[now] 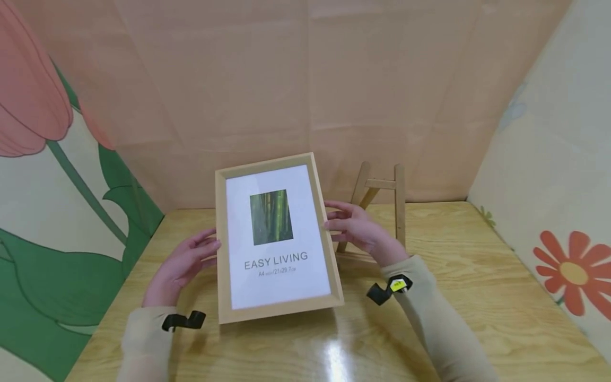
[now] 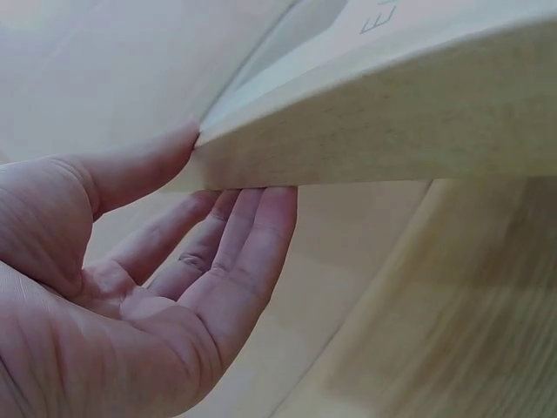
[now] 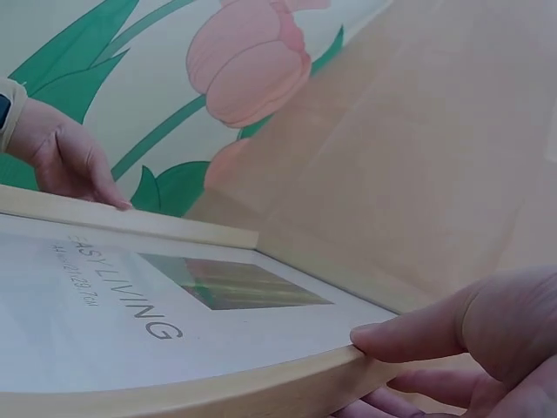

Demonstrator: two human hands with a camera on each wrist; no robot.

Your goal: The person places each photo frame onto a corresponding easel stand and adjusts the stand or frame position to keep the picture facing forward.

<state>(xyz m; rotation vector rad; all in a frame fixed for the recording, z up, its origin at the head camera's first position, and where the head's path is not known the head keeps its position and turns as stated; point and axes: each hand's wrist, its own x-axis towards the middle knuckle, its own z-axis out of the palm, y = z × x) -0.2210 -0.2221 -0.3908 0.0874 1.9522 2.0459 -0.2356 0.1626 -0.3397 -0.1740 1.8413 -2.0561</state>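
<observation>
A light wooden picture frame [image 1: 277, 302] is held up at a tilt above the table, its front facing me. Inside is a white sheet printed "EASY LIVING" with a green bamboo picture [image 1: 271, 217]. My left hand [image 1: 188, 262] pinches the left side, thumb on the front edge and fingertips under the back, as the left wrist view shows. On the opposite side, my right hand [image 1: 355, 228] grips the edge between thumb and fingers. Just behind that hand stands a small wooden easel [image 1: 400, 207], its lower part partly hidden by the hand and frame.
The wood-grain table [image 1: 458, 297] runs back to a pinkish cloth backdrop [image 1: 382, 79]. A wall panel with tulips [image 1: 28, 175] closes the left side, and one with a red flower [image 1: 573, 273] the right. Each wrist carries a black strap mount [image 1: 183, 321].
</observation>
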